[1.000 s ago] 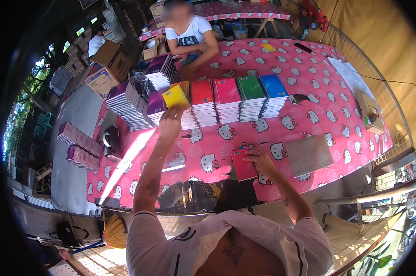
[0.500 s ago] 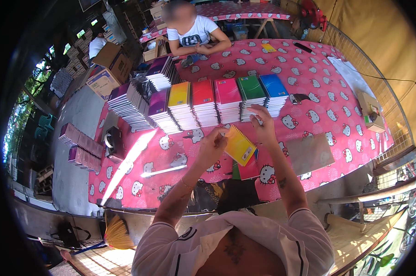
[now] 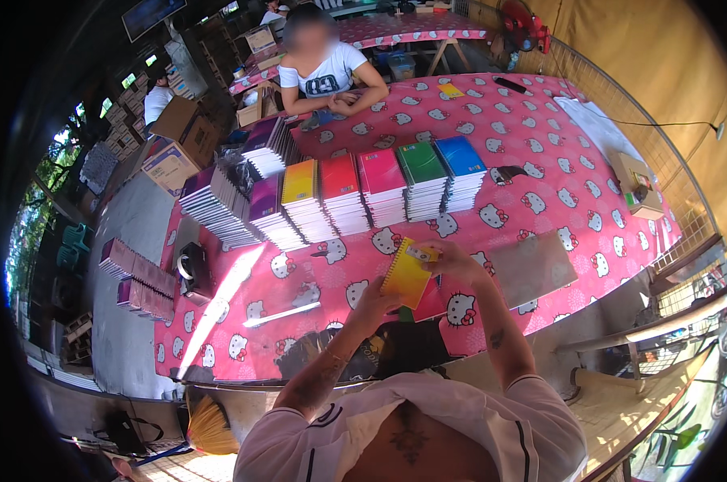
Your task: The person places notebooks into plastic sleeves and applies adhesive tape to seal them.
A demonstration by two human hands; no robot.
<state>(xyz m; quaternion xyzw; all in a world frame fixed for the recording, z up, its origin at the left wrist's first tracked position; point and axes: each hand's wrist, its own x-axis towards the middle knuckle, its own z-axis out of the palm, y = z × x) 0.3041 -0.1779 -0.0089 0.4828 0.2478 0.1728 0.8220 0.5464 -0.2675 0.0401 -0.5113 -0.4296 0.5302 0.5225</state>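
Both hands now meet on yellow notebook [image 3: 406, 275], lifted over worktop [image 3: 540, 169] near the stacks [image 3: 363, 189]. Left hand [image 3: 373, 301] grips bottom edge; right hand [image 3: 448, 259] pinches top corner. Keep it level.

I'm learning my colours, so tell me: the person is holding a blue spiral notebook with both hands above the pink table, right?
Not quite. The spiral notebook is yellow, not blue, as the head view shows. The rest holds: the left hand grips its lower edge and the right hand its top corner, above the pink table. A blue notebook stack stands further back in the row.
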